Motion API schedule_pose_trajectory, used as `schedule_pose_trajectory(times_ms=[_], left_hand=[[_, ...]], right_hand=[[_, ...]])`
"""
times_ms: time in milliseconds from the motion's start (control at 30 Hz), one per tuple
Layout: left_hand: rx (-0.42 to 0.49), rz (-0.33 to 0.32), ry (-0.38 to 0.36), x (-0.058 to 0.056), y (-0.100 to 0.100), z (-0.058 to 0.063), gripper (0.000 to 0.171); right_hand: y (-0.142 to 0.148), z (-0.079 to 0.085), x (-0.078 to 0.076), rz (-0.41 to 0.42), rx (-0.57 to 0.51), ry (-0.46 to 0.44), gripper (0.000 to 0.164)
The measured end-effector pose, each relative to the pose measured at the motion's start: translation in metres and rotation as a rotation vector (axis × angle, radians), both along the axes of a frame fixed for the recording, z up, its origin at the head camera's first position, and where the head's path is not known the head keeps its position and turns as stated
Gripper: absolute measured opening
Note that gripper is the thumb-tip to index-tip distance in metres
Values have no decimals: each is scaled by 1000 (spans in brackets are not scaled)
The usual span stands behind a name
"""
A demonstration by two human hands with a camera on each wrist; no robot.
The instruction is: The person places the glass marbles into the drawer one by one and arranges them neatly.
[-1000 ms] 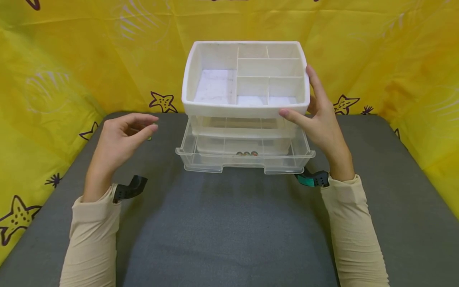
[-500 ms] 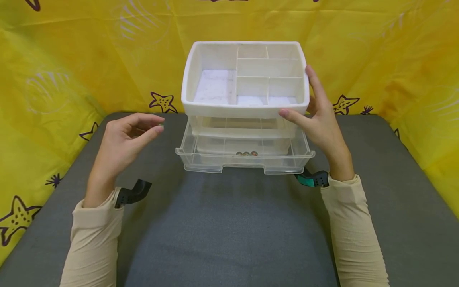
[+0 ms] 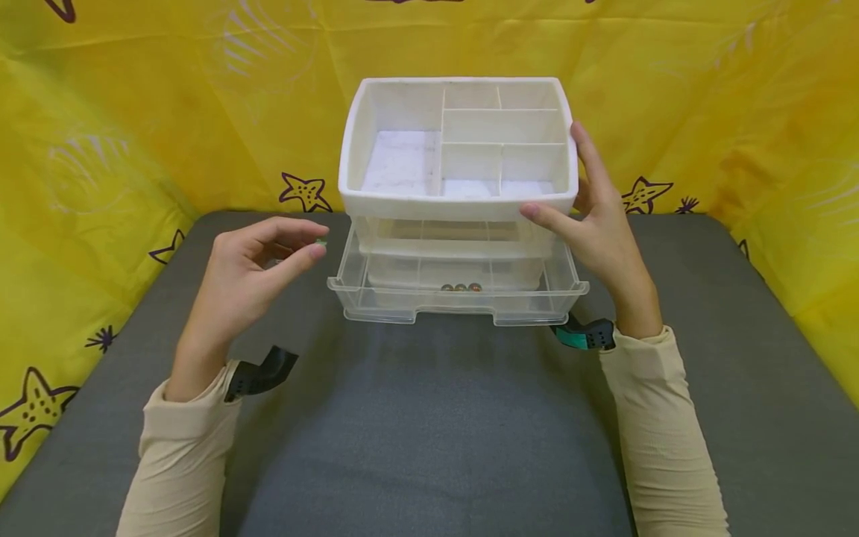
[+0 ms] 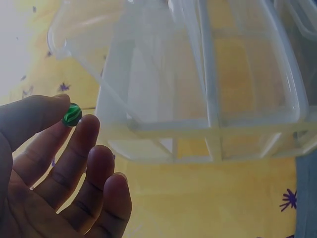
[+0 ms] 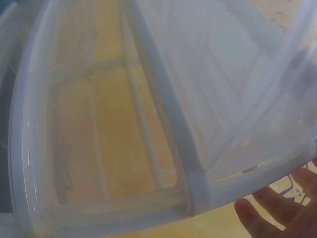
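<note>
Between thumb and fingertip my left hand [image 3: 251, 268] pinches a green marble [image 4: 72, 115], just left of the white drawer organizer [image 3: 459, 207]. My right hand [image 3: 600, 231] holds the organizer's right side, its thumb on the front of the top rim and its fingers along the side. The lower clear drawer [image 3: 456, 306] is pulled out toward me. Inside it lie three marbles [image 3: 460, 288] in a row near the middle. In the right wrist view, fingertips [image 5: 270, 206] lie against the organizer's frame.
The organizer's top tray [image 3: 403, 160] has several compartments. Dark grey cloth [image 3: 429, 425] covers the table. A yellow patterned cloth [image 3: 168, 97] hangs behind and at both sides. Black camera mounts [image 3: 262, 373] are strapped at both wrists.
My left hand has moved right, toward the drawer organizer, carrying the green marble. My right hand and the drawer stay practically where they were.
</note>
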State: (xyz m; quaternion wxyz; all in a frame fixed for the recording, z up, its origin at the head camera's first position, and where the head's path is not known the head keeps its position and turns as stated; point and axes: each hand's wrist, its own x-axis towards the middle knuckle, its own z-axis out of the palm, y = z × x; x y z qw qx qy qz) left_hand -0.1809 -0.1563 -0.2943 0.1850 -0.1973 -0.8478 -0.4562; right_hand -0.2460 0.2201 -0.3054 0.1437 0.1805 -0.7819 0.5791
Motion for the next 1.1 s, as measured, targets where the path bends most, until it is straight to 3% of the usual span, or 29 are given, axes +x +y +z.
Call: schedule_pose_trajectory(times_ms=[233,600,1100], left_hand=[[-13,-34,59,8,10,3,22],[-41,-81,116,9,27,13,24],[-104,-215,177,-5,53,19,23]], right_hand=[[-2,-2,0,12,-17,-14,95],[0,-3,1,3,-9,-3,95],[0,-1,-1,13,-35,17,95]])
